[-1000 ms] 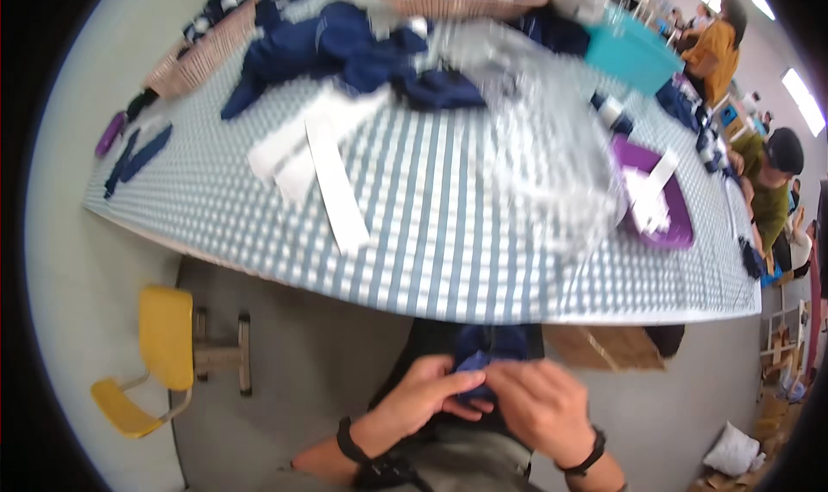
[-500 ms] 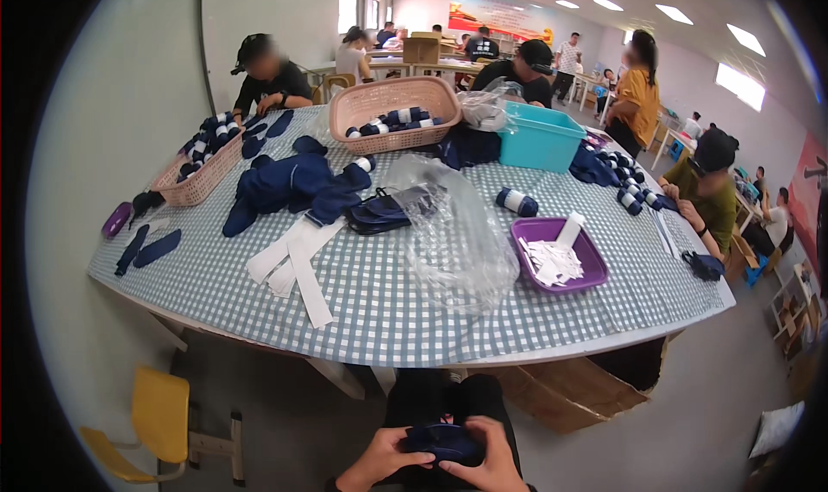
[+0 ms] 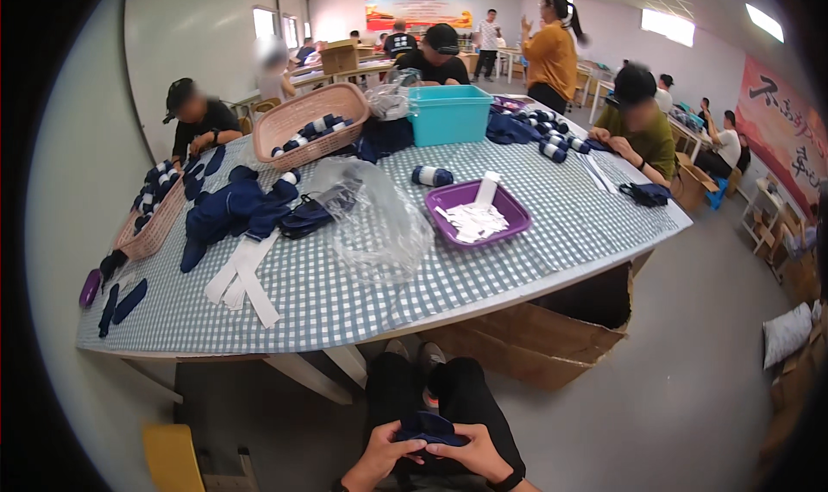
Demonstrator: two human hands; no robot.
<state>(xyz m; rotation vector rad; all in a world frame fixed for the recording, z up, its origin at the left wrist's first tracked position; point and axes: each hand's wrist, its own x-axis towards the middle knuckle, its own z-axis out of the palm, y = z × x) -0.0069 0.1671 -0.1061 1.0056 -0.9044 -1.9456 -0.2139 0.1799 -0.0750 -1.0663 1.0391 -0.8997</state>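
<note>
Navy fabric piece point(image 3: 426, 424) now flap-up, flatter half-second ago; left hand point(image 3: 385, 448) and right hand point(image 3: 477, 451) gripping it between them, tabletop point(image 3: 345, 311) ahead. Even, light pressure should keep edges aligned.

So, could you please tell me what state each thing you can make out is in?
Navy cloth: held, seemingly folded
Left hand: gripping the cloth
Right hand: gripping the cloth
Plastic bag: lying rumpled
Purple tray: open, holding white scraps
White strips: flat, overlapping
Teal bin: upright, open-topped
Far pink basket: open, holding navy rolls
Cardboard box: open
</note>
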